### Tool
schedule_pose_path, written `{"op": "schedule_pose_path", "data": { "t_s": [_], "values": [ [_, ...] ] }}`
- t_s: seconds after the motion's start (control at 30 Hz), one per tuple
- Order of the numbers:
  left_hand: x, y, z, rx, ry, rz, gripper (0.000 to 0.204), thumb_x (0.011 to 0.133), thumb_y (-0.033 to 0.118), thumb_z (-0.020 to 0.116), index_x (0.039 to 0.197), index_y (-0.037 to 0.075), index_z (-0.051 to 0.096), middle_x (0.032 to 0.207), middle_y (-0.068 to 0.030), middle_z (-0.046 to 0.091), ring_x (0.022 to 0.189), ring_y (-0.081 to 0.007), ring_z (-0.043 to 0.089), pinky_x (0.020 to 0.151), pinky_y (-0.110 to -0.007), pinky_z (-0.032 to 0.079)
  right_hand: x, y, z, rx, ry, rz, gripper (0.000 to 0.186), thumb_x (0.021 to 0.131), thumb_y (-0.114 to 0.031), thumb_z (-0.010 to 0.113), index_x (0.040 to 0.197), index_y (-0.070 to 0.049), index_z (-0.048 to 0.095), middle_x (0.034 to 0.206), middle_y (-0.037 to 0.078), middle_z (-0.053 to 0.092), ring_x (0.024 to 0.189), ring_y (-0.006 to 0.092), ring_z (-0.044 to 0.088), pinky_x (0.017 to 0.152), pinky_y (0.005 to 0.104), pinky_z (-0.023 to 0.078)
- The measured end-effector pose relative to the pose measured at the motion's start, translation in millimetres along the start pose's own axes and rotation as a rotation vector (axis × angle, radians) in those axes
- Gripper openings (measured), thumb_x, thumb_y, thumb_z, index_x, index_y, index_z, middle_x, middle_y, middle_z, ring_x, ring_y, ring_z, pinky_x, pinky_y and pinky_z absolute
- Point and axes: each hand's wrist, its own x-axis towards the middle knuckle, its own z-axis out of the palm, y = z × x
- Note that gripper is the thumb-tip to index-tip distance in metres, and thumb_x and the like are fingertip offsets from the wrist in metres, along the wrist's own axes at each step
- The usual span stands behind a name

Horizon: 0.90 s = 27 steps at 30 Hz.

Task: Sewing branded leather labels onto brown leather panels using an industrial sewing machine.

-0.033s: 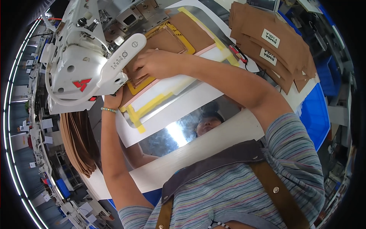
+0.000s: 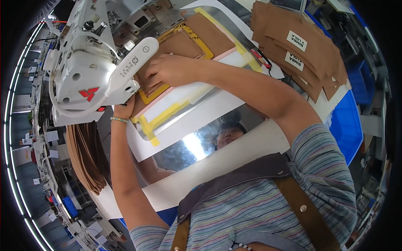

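Observation:
My right hand (image 2: 169, 72) lies over a yellow-edged rectangular frame (image 2: 208, 52), its fingers bent but apart, pressing down close beside the head of a white sewing machine (image 2: 77, 79). Inside and beyond the frame lies a flat brown piece (image 2: 215, 33). My left hand (image 2: 123, 111) reaches under the machine head from the near left. Its fingers are hidden there, so what they touch does not show. A clear plate edged with yellow tape (image 2: 184, 108) and a pink strip sits beneath the frame, on a white sheet (image 2: 222, 102).
A fanned stack of brown pieces (image 2: 289, 25) with white labels is at the far right, above a blue bin (image 2: 347, 125). More brown pieces (image 2: 83, 154) hang at the left table edge. A shiny metal plate (image 2: 180, 154) lies nearest me. Red-handled snips (image 2: 261, 57) rest right of the frame.

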Motion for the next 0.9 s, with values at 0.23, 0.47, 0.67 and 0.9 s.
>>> {"op": "schedule_pose_path", "data": {
  "t_s": [0.23, 0.47, 0.67, 0.9],
  "values": [
    [70.8, 93.7, 22.6, 0.476, -0.169, 0.140, 0.041, 0.113, 0.023, 0.053, 0.152, 0.014, 0.061, 0.161, -0.0055, 0.057, 0.153, -0.0271, 0.046, 0.132, -0.044, 0.028, -26.9, 16.6, -0.9, -0.010, 0.005, 0.072, 0.040, 0.092, -0.006, 0.064, 0.125, -0.022, 0.079, 0.136, 0.001, 0.068, 0.132, 0.0245, 0.059, 0.109, 0.0459, 0.047],
    [61.1, 54.8, 32.4, 0.220, -0.056, -0.007, 0.037, 0.102, 0.015, 0.070, 0.139, 0.011, 0.072, 0.137, -0.0118, 0.073, 0.126, -0.0320, 0.069, 0.109, -0.043, 0.053, -28.8, 19.7, -0.8, -0.029, 0.026, 0.096, 0.036, 0.091, -0.007, 0.066, 0.122, -0.017, 0.081, 0.136, 0.004, 0.070, 0.131, 0.0252, 0.061, 0.110, 0.0455, 0.046],
    [38.6, 23.9, 26.1, 0.257, 0.028, 0.072, 0.038, 0.100, 0.006, 0.069, 0.138, 0.006, 0.071, 0.137, -0.0118, 0.074, 0.122, -0.0279, 0.071, 0.108, -0.039, 0.054, -21.5, 18.6, 0.2, 0.019, 0.022, 0.109, 0.034, 0.090, -0.007, 0.068, 0.118, -0.016, 0.082, 0.135, 0.005, 0.071, 0.131, 0.0255, 0.061, 0.110, 0.0456, 0.046],
    [69.4, 89.8, 19.7, 0.482, -0.166, 0.131, 0.040, 0.113, 0.024, 0.055, 0.151, 0.014, 0.061, 0.155, -0.0049, 0.061, 0.150, -0.0301, 0.047, 0.129, -0.045, 0.033, -24.2, 17.5, 0.3, 0.013, 0.023, 0.104, 0.034, 0.090, -0.006, 0.067, 0.119, -0.017, 0.082, 0.133, 0.004, 0.071, 0.130, 0.0253, 0.061, 0.110, 0.0458, 0.046]
  ]
}}
